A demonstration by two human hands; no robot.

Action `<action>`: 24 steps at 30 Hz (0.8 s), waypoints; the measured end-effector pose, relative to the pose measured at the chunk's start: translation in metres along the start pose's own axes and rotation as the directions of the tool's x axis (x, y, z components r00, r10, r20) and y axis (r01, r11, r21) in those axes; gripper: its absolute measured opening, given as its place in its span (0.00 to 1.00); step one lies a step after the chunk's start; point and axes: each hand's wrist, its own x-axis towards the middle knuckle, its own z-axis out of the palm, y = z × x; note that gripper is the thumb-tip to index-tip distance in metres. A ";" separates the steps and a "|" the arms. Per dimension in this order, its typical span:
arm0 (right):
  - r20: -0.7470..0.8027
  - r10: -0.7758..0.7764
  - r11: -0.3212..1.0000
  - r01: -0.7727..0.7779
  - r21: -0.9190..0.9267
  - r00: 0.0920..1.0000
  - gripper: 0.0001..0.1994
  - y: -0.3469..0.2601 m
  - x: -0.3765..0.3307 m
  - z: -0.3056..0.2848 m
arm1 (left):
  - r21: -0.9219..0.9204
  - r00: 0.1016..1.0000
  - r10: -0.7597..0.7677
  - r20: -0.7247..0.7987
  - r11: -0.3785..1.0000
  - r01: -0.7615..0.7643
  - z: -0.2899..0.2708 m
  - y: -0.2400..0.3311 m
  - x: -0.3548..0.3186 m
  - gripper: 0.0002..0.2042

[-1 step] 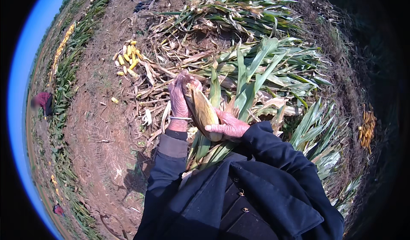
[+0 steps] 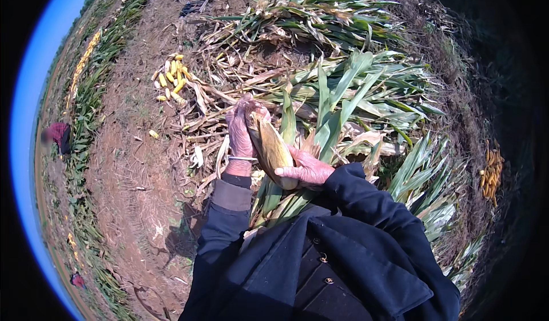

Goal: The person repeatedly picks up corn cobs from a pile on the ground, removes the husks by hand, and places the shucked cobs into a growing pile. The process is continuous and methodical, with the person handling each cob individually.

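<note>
Above the cut stalks (image 2: 354, 92) on the soil, the left hand (image 2: 241, 131) wraps the tip of the corn ear (image 2: 272, 147), a stiff, light cob in papery husk, while the right hand (image 2: 306, 171) clasps its base, the firmest hold.

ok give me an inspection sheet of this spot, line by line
surface: bare brown soil strewn with dry husk scraps
job's things: corn ear in pale husk, held between both hands
clutter: cut green corn stalks heaped ahead; pile of husked yellow cobs upper left; another cob pile at right
grippers: left hand grips the ear's upper end; right hand holds its lower end
cables: nothing seen
surroundings: open field under blue sky; a person in red at the far left
</note>
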 end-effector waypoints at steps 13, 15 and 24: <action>-0.079 -0.121 0.993 0.122 0.000 0.989 0.47 -0.032 0.000 -0.002 | 0.618 0.937 0.349 -0.029 0.743 -0.258 0.045 0.019 -0.028 0.14; -0.137 -0.138 0.990 0.134 -0.040 0.981 0.41 -0.037 0.003 -0.001 | 0.653 0.920 0.392 0.007 0.695 -0.301 0.039 0.013 -0.029 0.15; -0.229 0.011 0.976 0.040 0.216 0.973 0.31 -0.030 0.005 -0.011 | 0.475 0.944 -0.321 0.079 0.845 0.248 0.011 0.033 -0.085 0.19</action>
